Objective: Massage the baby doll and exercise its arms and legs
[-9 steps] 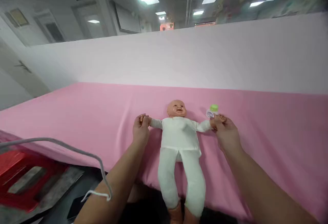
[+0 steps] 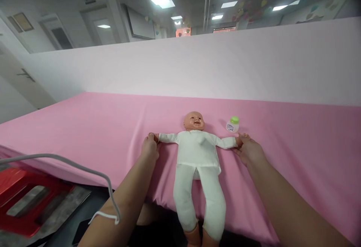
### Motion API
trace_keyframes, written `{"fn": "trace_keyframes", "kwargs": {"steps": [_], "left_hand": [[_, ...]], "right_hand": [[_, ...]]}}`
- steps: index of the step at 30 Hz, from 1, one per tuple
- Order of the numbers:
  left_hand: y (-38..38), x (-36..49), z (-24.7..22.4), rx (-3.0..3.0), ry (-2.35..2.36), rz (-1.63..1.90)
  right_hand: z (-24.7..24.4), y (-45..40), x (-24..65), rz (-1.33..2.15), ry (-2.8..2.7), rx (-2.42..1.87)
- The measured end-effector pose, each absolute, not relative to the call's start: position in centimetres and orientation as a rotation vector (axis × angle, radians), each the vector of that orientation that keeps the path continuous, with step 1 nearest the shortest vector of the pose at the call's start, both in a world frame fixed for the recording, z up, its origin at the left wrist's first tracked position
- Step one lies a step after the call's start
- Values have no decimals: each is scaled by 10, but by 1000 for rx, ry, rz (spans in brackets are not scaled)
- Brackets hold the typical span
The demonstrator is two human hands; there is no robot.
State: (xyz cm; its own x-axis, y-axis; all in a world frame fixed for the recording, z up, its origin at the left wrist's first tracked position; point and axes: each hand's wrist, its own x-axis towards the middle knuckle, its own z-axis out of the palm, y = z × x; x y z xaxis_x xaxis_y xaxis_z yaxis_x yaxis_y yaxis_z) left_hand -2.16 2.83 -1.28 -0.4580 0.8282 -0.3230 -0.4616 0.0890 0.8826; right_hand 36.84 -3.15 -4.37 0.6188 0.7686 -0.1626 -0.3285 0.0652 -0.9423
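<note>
A baby doll in a white top and trousers lies on its back on the pink sheet, its lower legs reaching past the near edge. My left hand is closed around the doll's hand on the left side. On the other side my right hand grips the doll's other hand, with the small fingers showing above mine. Both doll arms are stretched straight out sideways. Just beyond my right hand stands a small clear bottle with a green cap and a printed label.
A white wall with a glass pane above it runs behind the pink surface. At lower left are a red plastic stool and a grey cable crossing near my left forearm. A dark phone-like object lies below.
Both hands have moved slightly outward and down with the doll's hands, so its arms are straighter and lower. More of the bottle now shows.
</note>
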Motion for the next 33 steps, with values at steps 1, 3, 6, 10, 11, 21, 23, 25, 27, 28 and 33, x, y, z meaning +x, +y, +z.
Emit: {"fn": "trace_keyframes", "kwargs": {"steps": [1, 3, 6, 10, 11, 21, 23, 25, 27, 28, 33], "left_hand": [[30, -22, -13, 392, 1295, 1588], [31, -23, -13, 393, 1250, 1576], [30, -24, -11, 397, 1210, 1576], [22, -21, -4, 516, 1228, 1637], [18, -18, -2, 594, 1221, 1654], [-36, 26, 8, 1855, 1301, 1406], [-44, 31, 8, 2107, 1280, 1274], [-48, 35, 8, 2282, 1222, 1168], [-49, 37, 8, 2399, 1187, 1077], [-49, 37, 8, 2446, 1180, 1041], [-50, 39, 10, 2541, 1174, 973]], "right_hand": [[-44, -30, 371, 907, -362, -1266], [-43, -29, 374, 972, -245, -1267], [-39, -30, 374, 963, -222, -1203], [-27, -37, 362, 840, -414, -1160], [-22, -40, 357, 812, -499, -1154], [10, -83, 285, 433, -1449, -1301], [5, -85, 277, 352, -1650, -1245], [1, -84, 273, 263, -1800, -1221], [-2, -83, 270, 204, -1903, -1222], [-3, -83, 268, 184, -1942, -1224], [-4, -83, 265, 142, -2025, -1219]]}}
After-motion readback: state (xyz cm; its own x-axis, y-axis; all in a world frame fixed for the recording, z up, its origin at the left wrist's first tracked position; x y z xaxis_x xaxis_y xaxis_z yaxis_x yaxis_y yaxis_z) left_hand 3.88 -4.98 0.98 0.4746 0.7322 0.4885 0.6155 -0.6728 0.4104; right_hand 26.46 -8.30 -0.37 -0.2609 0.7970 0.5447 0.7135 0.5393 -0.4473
